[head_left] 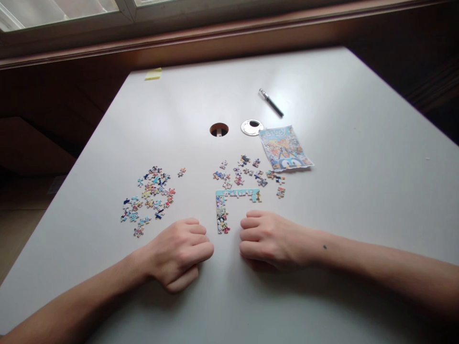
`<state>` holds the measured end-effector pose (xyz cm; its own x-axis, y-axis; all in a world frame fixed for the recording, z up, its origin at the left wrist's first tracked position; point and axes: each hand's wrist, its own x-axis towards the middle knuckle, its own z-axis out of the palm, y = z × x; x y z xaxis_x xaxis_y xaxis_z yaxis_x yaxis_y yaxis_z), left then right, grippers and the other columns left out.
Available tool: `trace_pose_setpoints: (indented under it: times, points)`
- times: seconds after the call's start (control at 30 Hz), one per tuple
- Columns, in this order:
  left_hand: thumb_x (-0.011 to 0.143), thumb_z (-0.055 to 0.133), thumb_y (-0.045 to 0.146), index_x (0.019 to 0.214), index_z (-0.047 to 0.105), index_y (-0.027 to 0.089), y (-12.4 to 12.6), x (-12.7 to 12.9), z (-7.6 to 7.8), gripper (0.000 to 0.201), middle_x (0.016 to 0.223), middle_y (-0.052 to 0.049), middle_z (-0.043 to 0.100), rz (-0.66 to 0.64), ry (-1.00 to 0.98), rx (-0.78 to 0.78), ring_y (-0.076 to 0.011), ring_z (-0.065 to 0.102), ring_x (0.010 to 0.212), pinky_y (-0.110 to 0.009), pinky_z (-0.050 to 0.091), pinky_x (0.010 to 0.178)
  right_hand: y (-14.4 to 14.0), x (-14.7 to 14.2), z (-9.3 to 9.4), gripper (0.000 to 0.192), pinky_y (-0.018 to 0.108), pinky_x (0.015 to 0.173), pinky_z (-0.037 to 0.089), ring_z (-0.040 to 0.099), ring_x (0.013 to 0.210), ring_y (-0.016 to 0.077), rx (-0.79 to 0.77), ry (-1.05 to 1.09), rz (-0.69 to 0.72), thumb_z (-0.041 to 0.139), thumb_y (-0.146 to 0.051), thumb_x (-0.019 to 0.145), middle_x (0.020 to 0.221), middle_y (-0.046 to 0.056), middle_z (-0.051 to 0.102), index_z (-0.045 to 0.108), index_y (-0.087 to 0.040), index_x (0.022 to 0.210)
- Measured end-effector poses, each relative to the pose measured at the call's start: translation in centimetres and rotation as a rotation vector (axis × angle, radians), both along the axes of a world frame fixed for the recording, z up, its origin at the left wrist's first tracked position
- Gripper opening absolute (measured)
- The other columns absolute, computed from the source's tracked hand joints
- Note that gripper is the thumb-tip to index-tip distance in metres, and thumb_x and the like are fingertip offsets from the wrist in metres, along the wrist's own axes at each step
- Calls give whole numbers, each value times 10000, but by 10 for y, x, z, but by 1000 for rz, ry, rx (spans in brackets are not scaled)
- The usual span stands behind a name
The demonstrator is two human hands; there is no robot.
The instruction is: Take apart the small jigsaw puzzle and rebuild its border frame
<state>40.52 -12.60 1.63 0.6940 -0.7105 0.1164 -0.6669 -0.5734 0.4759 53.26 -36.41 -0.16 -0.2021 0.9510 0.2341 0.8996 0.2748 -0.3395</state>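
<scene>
Both fists are resting on the white table (358,157), one on either side of the joined corner piece of puzzle (229,205). The left hand (177,253) is lying curled with fingers folded under; the right hand (268,239) is curled the same way. Neither seems to be gripping a piece, though the palms are hidden. Loose pieces are sitting in two sorted heaps, the left heap (148,200) and the middle heap (247,174), within reach, with the reference picture (285,149) lying just beyond for checking.

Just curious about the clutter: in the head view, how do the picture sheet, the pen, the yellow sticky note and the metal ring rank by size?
1. Picture sheet
2. Pen
3. Metal ring and yellow sticky note: look alike; the note lies farther off, so unsure.
</scene>
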Motion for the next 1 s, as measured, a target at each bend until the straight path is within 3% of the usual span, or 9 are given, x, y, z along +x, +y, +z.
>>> trace_pose_setpoints:
  times: [1.0]
  points:
    - [678, 432, 199, 745, 156, 214, 0, -1, -2, 285, 621, -18, 450, 4, -8, 37, -201, 381, 574, -396, 308, 566, 0, -1, -2, 250, 306, 641, 252, 311, 628, 158, -3, -4, 1, 493, -216, 935, 639, -6, 498, 449, -209, 689]
